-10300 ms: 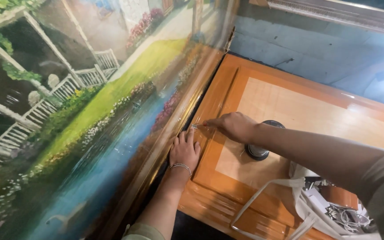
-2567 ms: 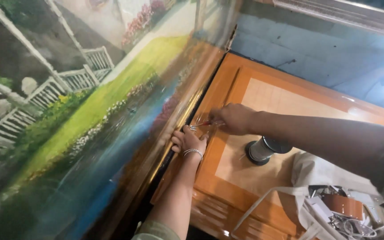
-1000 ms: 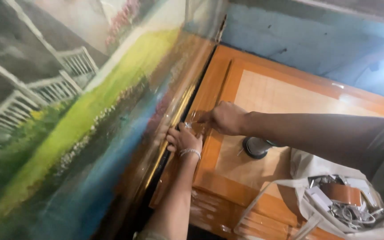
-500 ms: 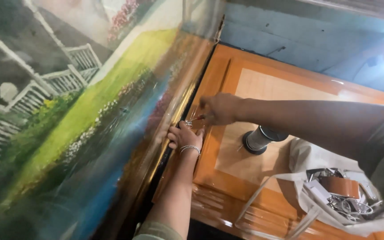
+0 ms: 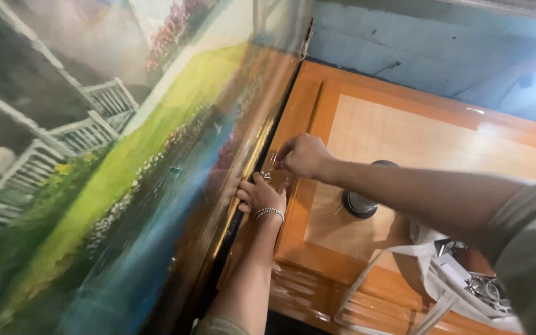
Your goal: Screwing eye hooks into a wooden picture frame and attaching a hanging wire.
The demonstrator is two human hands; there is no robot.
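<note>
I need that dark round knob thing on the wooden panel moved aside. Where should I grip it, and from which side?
Probably grip the round knob around its upper rim, coming in from the lower right. It stands upright on the wooden panel with its top facing the camera. The right hand's forearm crosses just above it, and the left hand is off to its left, so the lower-right side looks freest.
</note>
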